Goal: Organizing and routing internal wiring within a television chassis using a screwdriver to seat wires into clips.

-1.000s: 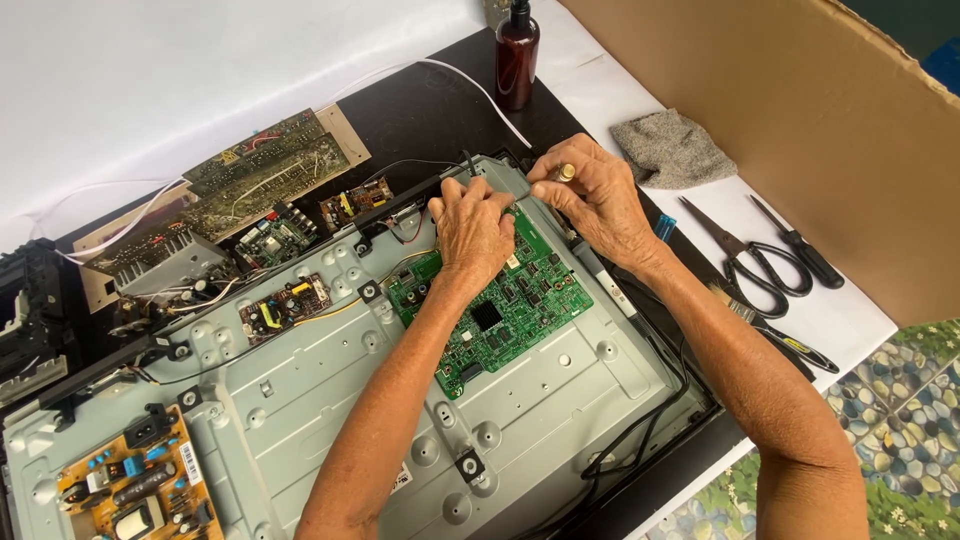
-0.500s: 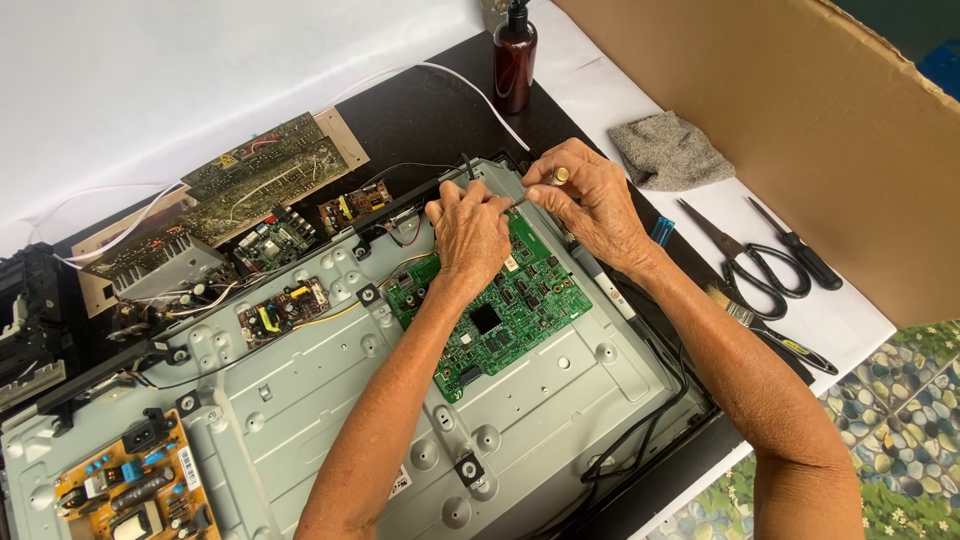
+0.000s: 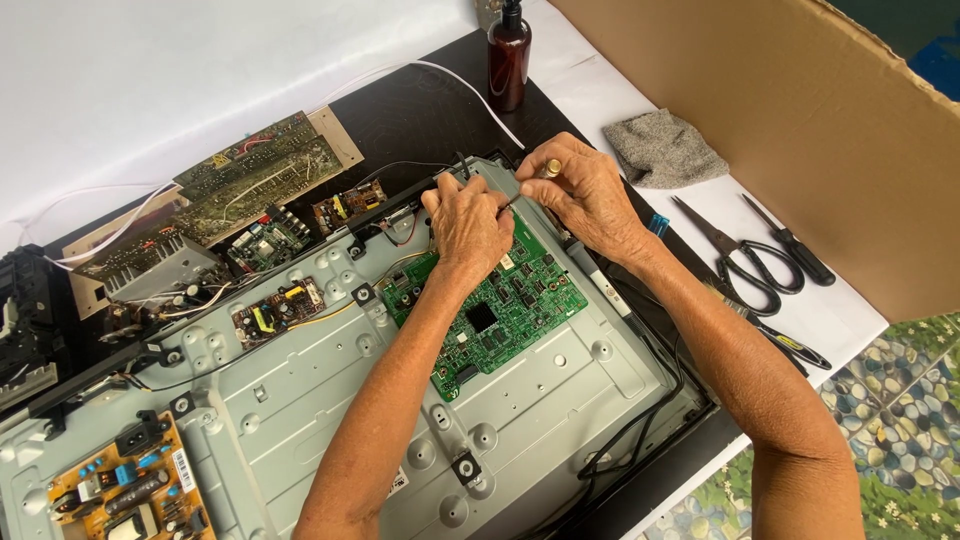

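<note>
While the green board lies on the open metal chassis, the left hand presses closed on its top edge and the right hand grips a thin tool, so the work seems unfinished.

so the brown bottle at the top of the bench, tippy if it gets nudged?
Probably yes. The brown bottle stands upright, tall and narrow with a pump top, so a push high up would likely topple it. It looks like smooth plastic or glass, so possibly slippery. A white cable runs right beside its base, and a tug there might disturb it. Fill level can't be told.
</note>
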